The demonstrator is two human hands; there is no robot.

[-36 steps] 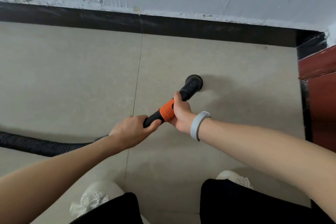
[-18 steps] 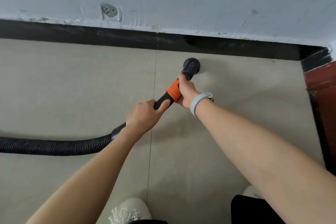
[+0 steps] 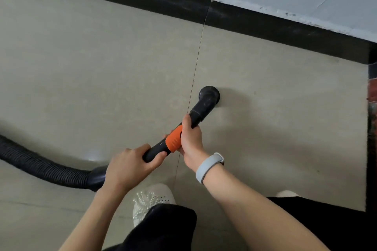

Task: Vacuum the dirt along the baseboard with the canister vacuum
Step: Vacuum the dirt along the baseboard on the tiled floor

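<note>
The vacuum's black round nozzle (image 3: pixel 209 96) rests on the beige floor tile, well short of the black baseboard (image 3: pixel 255 21) that runs diagonally under the pale wall. Behind the nozzle comes a black tube with an orange collar (image 3: pixel 173 142). My right hand (image 3: pixel 190 140) grips the tube at the collar. My left hand (image 3: pixel 130 166) grips the tube's rear end, where the ribbed black hose (image 3: pixel 40 166) joins and trails off to the left. The canister itself is out of view.
A dark red piece of furniture (image 3: pixel 372 108) stands at the right edge, in the corner by the baseboard. My white shoes (image 3: pixel 151 199) and black trouser legs are at the bottom. A grout line (image 3: pixel 196 63) runs from the baseboard toward my feet.
The nozzle has come back from close to the baseboard toward me across the tile. The view has tilted, so the baseboard now runs diagonally. Both hands keep their grip.
</note>
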